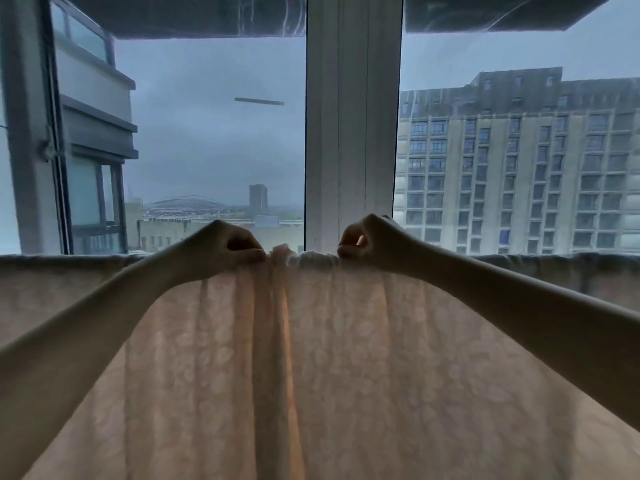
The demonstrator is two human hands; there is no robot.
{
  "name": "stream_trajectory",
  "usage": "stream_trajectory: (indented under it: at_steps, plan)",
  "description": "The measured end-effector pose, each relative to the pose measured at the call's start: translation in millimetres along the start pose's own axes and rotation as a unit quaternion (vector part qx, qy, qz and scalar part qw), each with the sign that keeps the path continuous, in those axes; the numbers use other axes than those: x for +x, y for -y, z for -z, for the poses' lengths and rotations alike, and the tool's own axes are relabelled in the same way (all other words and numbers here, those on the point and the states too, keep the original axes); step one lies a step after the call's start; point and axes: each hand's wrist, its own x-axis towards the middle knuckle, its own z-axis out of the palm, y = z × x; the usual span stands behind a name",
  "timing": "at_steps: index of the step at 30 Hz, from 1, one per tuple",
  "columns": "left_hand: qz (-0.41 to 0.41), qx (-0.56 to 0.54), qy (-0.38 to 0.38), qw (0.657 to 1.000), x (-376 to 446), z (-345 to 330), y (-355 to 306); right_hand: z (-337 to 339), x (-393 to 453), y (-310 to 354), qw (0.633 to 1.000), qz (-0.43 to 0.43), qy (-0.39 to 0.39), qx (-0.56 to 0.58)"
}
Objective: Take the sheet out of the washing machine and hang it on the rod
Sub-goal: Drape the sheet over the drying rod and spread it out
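A pale pink sheet (311,358) with a faint flower pattern hangs in front of me, draped over a rod that the cloth hides along its top edge. The cloth is bunched into folds at the middle of that edge. My left hand (232,247) pinches the top edge just left of the bunch. My right hand (367,242) pinches it just right of the bunch. Both arms reach forward and up to the fold. The washing machine is out of view.
Right behind the sheet is a large window with a white upright frame post (349,133) in the middle. High buildings and grey sky lie beyond the glass. The sheet's top edge runs across the whole width of the view.
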Motion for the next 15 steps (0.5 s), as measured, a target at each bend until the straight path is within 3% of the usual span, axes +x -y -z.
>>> stream_trajectory:
  at_steps: [5, 9, 15]
  plan:
    - [-0.002, -0.01, -0.028, 1.0, -7, 10, 9, -11, 5, 0, 0.999, 0.004, -0.045, 0.005]
    - [0.001, 0.021, -0.066, 0.998, -5, 9, 17, -7, 12, 4, 0.986, -0.009, -0.157, 0.061]
    - [0.032, 0.066, -0.109, 0.991, -15, 14, 37, -17, 9, 2, 0.998, 0.024, -0.056, 0.024]
